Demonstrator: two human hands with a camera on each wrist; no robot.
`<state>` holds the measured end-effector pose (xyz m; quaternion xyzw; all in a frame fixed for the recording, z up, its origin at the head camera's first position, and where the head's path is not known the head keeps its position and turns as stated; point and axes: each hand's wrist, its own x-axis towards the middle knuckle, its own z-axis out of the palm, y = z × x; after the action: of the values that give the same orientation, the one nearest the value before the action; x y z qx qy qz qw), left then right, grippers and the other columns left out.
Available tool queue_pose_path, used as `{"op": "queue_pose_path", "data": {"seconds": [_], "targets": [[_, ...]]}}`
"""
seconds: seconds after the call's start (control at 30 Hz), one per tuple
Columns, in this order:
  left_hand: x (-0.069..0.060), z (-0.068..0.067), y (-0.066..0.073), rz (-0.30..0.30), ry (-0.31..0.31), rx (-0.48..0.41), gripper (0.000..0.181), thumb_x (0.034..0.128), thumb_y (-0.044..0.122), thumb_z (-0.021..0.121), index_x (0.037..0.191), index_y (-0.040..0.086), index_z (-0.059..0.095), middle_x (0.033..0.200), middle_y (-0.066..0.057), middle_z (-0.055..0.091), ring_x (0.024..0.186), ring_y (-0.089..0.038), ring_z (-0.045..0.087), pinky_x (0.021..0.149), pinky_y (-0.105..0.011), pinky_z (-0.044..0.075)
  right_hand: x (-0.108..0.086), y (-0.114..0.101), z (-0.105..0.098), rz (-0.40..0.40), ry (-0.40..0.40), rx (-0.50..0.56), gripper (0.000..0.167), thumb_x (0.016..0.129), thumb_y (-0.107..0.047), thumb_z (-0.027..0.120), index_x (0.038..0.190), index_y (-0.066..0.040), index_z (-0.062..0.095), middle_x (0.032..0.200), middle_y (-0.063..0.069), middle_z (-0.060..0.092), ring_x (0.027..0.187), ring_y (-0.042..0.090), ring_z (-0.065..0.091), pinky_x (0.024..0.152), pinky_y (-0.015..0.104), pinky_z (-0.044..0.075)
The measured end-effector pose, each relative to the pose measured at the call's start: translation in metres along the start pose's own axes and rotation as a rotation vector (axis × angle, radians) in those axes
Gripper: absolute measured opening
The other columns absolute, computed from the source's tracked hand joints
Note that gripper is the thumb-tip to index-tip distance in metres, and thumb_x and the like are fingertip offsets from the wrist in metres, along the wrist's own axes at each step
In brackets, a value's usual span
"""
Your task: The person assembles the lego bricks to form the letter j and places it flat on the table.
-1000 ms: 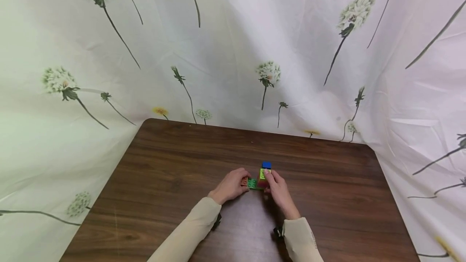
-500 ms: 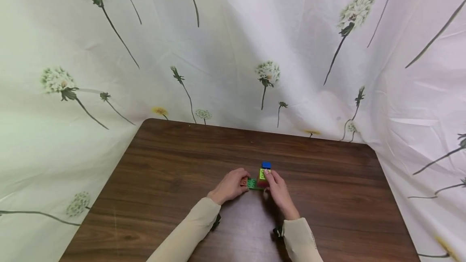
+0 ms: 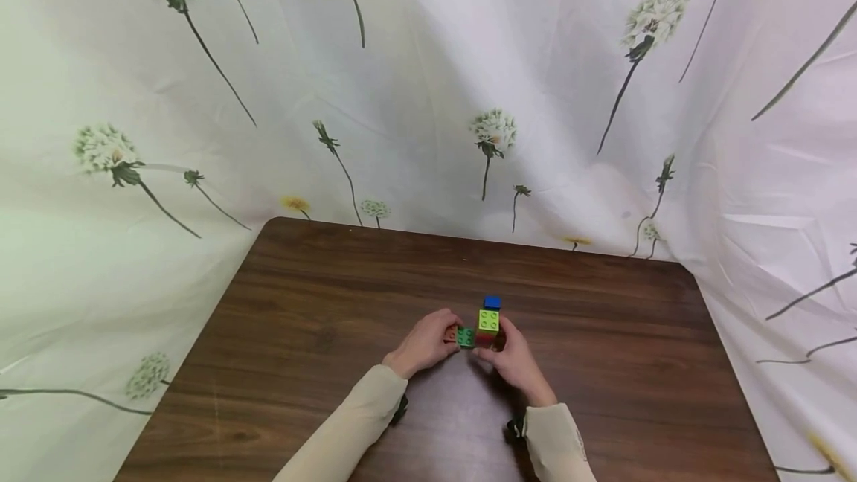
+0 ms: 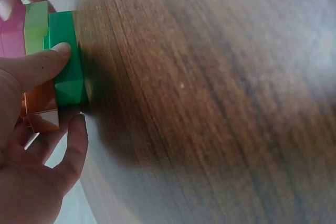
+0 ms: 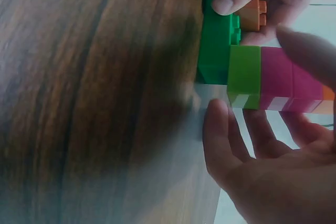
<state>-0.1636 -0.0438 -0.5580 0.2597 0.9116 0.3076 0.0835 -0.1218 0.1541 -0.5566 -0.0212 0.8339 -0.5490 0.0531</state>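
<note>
A long green toy brick (image 3: 465, 338) lies on the wooden table, an orange brick (image 5: 251, 14) on its left end. From its right end rises a brick stack: lime green at the bottom (image 5: 244, 74), magenta bricks (image 5: 276, 77) above, part of an orange one higher, and a lime top (image 3: 489, 320). A blue brick (image 3: 492, 303) shows just behind that top. My left hand (image 3: 425, 343) grips the green brick's left end, thumb on its near side. Around the stack my right hand (image 3: 515, 359) is curled, thumb in front and fingers at the right side.
The dark brown table (image 3: 321, 296) reaches well beyond both hands on either side. A white curtain (image 3: 415, 95) printed with dandelions hangs behind it and along the sides. A dark wrist device (image 3: 514, 428) sits at the right cuff.
My right thumb has come off the top of the stack and moved down to its front, uncovering the lime studs. The left hand has kept its grip on the green brick.
</note>
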Motion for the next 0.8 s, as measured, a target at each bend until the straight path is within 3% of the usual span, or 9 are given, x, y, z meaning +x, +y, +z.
{"op": "queue_pose_path", "data": {"seconds": [0.17,0.43,0.6,0.8], "targets": [[-0.003,0.001,0.002,-0.024,-0.024,-0.001,0.028,0.0825,0.017,0.076,0.108,0.012,0.067,0.099,0.003,0.062,0.086,-0.008,0.054,0.080,-0.027,0.047,-0.001,0.006,0.000,0.003,-0.013,-0.029,0.043,0.076,0.001,0.075,0.115,-0.003,0.057,0.097,0.011,0.065,0.084,0.021,0.056,0.073,0.029,0.045],[-0.008,0.004,0.007,0.005,-0.038,0.019,0.027,0.0824,0.020,0.076,0.107,0.014,0.067,0.099,0.004,0.062,0.087,-0.009,0.053,0.080,-0.026,0.045,-0.005,0.008,-0.003,0.053,-0.035,-0.172,0.031,0.075,-0.002,0.077,0.101,-0.004,0.062,0.087,0.006,0.065,0.074,0.015,0.056,0.070,0.030,0.046],[-0.010,0.007,0.010,0.031,-0.036,0.024,0.027,0.0820,0.021,0.077,0.106,0.014,0.068,0.097,0.005,0.062,0.085,-0.007,0.052,0.077,-0.024,0.045,-0.008,0.006,-0.006,0.058,-0.033,-0.279,0.031,0.073,-0.005,0.080,0.099,-0.002,0.064,0.089,0.008,0.068,0.081,0.018,0.061,0.075,0.038,0.050],[-0.011,0.008,0.012,0.047,-0.028,0.039,0.027,0.0806,0.021,0.078,0.104,0.013,0.068,0.096,0.004,0.063,0.085,-0.007,0.053,0.077,-0.024,0.045,-0.010,0.005,-0.007,0.033,-0.052,-0.322,0.036,0.071,-0.003,0.081,0.103,0.000,0.063,0.094,0.011,0.068,0.088,0.023,0.063,0.081,0.044,0.051]]}}
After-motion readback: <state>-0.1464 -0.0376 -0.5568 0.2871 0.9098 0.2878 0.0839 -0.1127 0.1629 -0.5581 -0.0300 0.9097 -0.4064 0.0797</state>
